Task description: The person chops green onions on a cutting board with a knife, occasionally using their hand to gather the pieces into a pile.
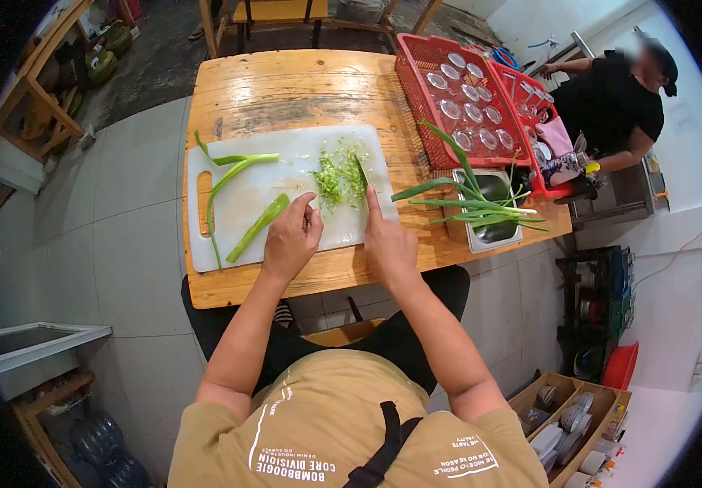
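Note:
My right hand (391,244) is closed round a knife (362,172), index finger stretched along it and the handle hidden under the palm. Its blade lies at the right edge of a pile of chopped green onion (331,180) on a white cutting board (286,175). My left hand (292,237) has its fingers curled together left of the pile; I cannot make out what, if anything, they hold. Close beside it lies a thick green onion stalk (259,228). Farther left are longer green onion leaves (241,159), one reaching down along the board.
A steel container (489,236) with whole green onions (469,199) across it stands at the right of the wooden table (302,85). Behind it are a red crate (416,106) of upturned glasses and another red basket (522,102). A person (611,98) in black stands beyond.

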A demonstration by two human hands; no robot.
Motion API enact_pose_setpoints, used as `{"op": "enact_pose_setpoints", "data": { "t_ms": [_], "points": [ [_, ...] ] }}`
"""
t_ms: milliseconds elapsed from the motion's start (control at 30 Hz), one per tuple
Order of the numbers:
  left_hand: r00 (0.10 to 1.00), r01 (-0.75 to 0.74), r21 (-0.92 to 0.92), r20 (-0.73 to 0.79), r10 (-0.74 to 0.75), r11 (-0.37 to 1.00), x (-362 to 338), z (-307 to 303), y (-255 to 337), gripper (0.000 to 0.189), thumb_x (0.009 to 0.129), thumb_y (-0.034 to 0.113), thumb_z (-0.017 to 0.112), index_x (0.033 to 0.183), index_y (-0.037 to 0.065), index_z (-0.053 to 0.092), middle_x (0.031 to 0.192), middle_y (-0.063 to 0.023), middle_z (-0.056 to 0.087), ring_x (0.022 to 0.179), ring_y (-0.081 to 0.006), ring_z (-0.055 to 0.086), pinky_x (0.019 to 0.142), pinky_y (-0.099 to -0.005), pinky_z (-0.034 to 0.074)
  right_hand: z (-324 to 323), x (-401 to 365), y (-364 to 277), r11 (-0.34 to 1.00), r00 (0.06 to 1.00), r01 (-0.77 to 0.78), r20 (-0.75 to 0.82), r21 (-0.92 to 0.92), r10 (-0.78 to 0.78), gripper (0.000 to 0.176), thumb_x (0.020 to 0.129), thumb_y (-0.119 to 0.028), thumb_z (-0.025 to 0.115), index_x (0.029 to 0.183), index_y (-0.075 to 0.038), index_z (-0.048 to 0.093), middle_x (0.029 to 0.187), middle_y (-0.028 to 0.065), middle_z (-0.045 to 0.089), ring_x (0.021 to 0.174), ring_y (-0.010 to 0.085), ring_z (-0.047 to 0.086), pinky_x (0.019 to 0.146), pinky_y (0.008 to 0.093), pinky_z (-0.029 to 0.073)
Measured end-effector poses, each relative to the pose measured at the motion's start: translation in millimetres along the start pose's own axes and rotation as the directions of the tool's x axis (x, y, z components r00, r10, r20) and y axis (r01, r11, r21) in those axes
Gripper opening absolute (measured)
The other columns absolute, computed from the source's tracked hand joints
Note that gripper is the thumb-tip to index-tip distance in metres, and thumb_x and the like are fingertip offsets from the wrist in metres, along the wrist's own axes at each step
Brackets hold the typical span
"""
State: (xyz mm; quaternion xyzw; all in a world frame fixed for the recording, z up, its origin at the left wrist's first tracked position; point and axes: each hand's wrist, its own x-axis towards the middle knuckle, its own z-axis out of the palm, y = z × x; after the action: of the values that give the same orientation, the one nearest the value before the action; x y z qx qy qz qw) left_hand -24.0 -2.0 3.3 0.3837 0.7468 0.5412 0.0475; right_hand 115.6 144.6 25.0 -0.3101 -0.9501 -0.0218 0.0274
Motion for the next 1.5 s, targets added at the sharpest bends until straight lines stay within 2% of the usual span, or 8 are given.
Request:
{"op": "enact_pose_setpoints", "data": {
  "t_ms": [233,867,933,1067,1133,1367,1433,1500],
  "points": [
    [1.000,0.002,-0.014,-0.021,-0.002,1.000,-2,-2,1,0.029,0.095,0.008,0.068,0.123,0.001,0.064,0.083,-0.0131,0.067,0.069,-0.0279,0.065,0.067,-0.0400,0.054,-16,-16,-9,0.998,0.995,-0.015,0.102,0.057,0.010,0.073,0.097,-0.018,0.057,0.165,-0.015,0.031,0.068,0.0140,0.071,0.055,0.0317,0.068,0.051,0.0466,0.053],
    [0.999,0.036,-0.029,-0.005,-0.037,0.999,-4,-3,0,0.028,0.096,0.010,0.067,0.122,0.000,0.064,0.084,-0.0130,0.067,0.069,-0.0277,0.065,0.068,-0.0408,0.054,-13,-12,-2,0.999,0.991,-0.012,0.131,0.036,0.008,0.077,0.093,-0.016,0.059,0.165,-0.015,0.032,0.067,0.0140,0.069,0.055,0.0313,0.068,0.052,0.0482,0.054],
    [1.000,0.006,0.015,0.001,-0.006,1.000,-1,0,1,0.028,0.096,0.010,0.067,0.122,0.000,0.064,0.084,-0.0131,0.067,0.069,-0.0273,0.065,0.069,-0.0407,0.054,-6,-5,-3,1.000,0.994,-0.028,0.110,-0.001,0.028,0.071,0.103,-0.025,0.054,0.167,-0.019,0.025,0.067,0.0151,0.069,0.056,0.0362,0.067,0.053,0.0525,0.051],
    [1.000,-0.001,0.010,0.005,0.001,1.000,-1,-3,2,0.028,0.096,0.009,0.067,0.122,0.000,0.064,0.084,-0.0133,0.067,0.069,-0.0274,0.065,0.068,-0.0404,0.054,-21,1,2,1.000,0.996,0.004,0.086,0.025,-0.006,0.073,0.103,-0.025,0.054,0.168,-0.019,0.022,0.066,0.0148,0.068,0.055,0.0353,0.067,0.051,0.0505,0.051],
    [1.000,0.003,-0.026,-0.007,-0.003,1.000,-3,-2,-1,0.028,0.096,0.008,0.067,0.122,0.000,0.064,0.084,-0.0134,0.067,0.069,-0.0276,0.065,0.068,-0.0405,0.054,-24,-12,-2,0.999,0.987,-0.047,0.154,-0.011,0.048,0.081,0.093,-0.017,0.059,0.167,-0.011,0.025,0.066,0.0133,0.069,0.055,0.0307,0.069,0.050,0.0468,0.054],
    [1.000,-0.007,-0.005,-0.001,0.007,1.000,-1,-2,2,0.028,0.096,0.009,0.068,0.122,-0.001,0.064,0.084,-0.0139,0.067,0.069,-0.0282,0.065,0.068,-0.0406,0.054,-20,0,-2,1.000,0.998,0.015,0.066,0.023,-0.016,0.085,0.092,-0.014,0.059,0.168,-0.011,0.021,0.067,0.0142,0.071,0.056,0.0309,0.069,0.051,0.0463,0.054],
    [1.000,-0.011,0.000,-0.002,0.011,1.000,-2,-3,0,0.028,0.096,0.009,0.068,0.122,0.000,0.064,0.084,-0.0140,0.067,0.069,-0.0284,0.065,0.068,-0.0405,0.054,-25,-8,-5,1.000,0.984,-0.022,0.176,0.010,0.020,0.084,0.092,-0.013,0.060,0.167,-0.010,0.023,0.069,0.0142,0.071,0.058,0.0312,0.070,0.052,0.0461,0.055],
    [1.000,-0.015,0.008,-0.013,0.015,1.000,-2,-2,-1,0.028,0.096,0.009,0.068,0.122,0.000,0.064,0.084,-0.0141,0.067,0.069,-0.0282,0.065,0.068,-0.0405,0.054,-14,-3,-4,1.000,0.991,0.003,0.136,-0.016,0.000,0.084,0.092,-0.013,0.060,0.167,-0.011,0.024,0.068,0.0141,0.071,0.057,0.0307,0.070,0.051,0.0459,0.054]
  ]
}}
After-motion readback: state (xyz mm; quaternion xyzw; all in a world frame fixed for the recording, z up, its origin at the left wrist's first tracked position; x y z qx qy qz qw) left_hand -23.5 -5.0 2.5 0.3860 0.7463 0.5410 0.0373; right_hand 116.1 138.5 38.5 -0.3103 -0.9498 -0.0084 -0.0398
